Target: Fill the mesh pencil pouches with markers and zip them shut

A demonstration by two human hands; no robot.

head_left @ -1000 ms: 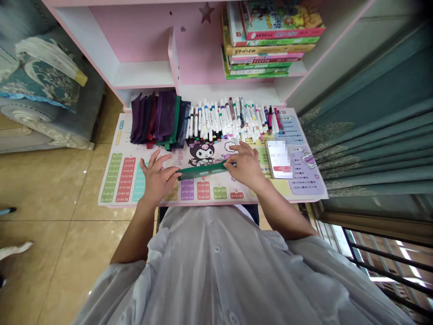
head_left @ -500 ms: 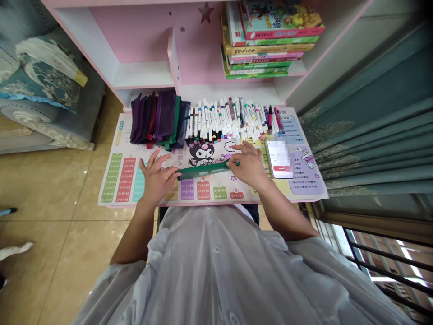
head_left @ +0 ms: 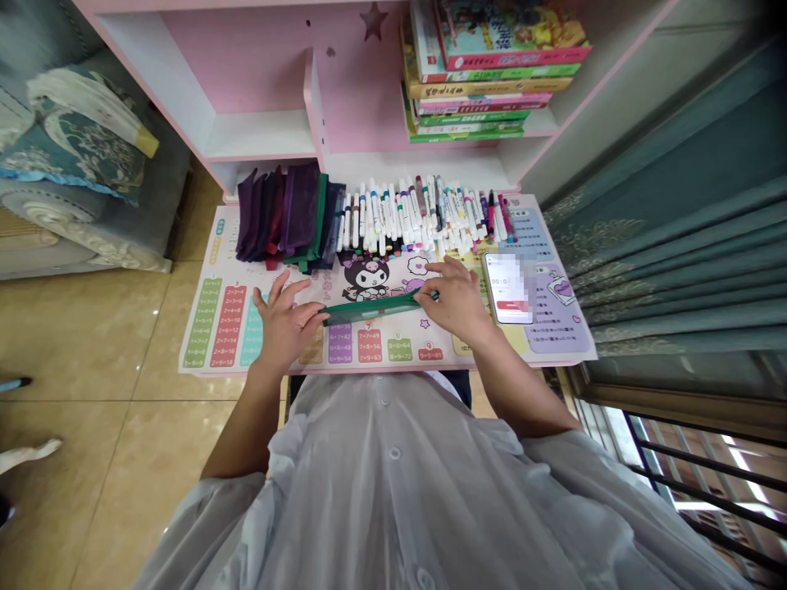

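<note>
A long green pencil pouch (head_left: 369, 309) stands on its edge on the printed desk mat (head_left: 230, 324). My left hand (head_left: 284, 321) pinches its left end, thumb against the pouch, the other fingers spread. My right hand (head_left: 453, 298) pinches the right end, where the zipper pull seems to be. A row of several marker pens (head_left: 418, 215) lies behind the pouch. To their left stands a bunch of purple, dark red and green pouches (head_left: 288, 215).
A phone (head_left: 509, 288) lies on the mat just right of my right hand. Stacked books (head_left: 485, 74) fill the pink shelf above the pens. A curtain (head_left: 676, 246) hangs at the right, and a sofa (head_left: 74, 164) stands at the left on the tiled floor.
My right hand has slid a little to the right along the top of the green pouch. The left hand and the pouch have stayed in place.
</note>
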